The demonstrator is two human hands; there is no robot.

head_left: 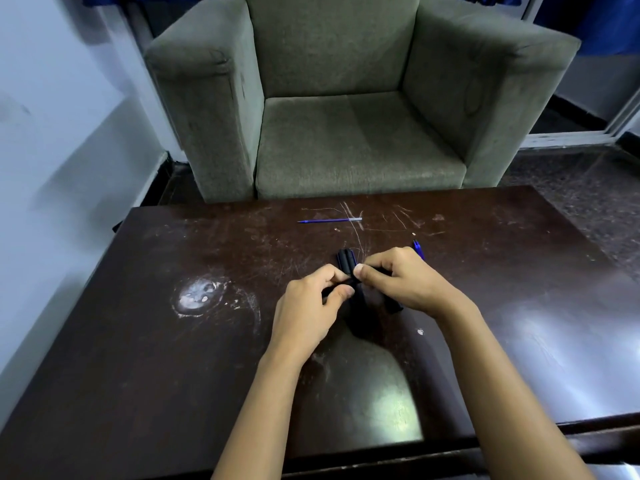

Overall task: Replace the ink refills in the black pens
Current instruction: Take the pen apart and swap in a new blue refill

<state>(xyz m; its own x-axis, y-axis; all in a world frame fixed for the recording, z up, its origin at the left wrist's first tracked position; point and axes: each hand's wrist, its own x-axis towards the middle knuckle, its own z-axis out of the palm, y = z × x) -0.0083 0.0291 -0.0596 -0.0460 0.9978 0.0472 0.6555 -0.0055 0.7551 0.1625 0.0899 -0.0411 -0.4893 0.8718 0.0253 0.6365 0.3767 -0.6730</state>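
Observation:
Both hands meet over the middle of the dark wooden table (173, 341). My left hand (308, 306) and my right hand (401, 282) each pinch one end of a black pen (353, 280) held crosswise between them. Under and behind the hands lie more black pens (347, 259), side by side, partly hidden by my fingers. A blue ink refill (329, 221) with a clear end lies alone farther back on the table. The tip of another blue piece (418, 247) pokes out behind my right hand.
The table is scratched, with a white smear (199, 296) left of the hands. A grey-green armchair (346, 133) stands right behind the table's far edge. A pale wall runs along the left and dark floor lies to the right.

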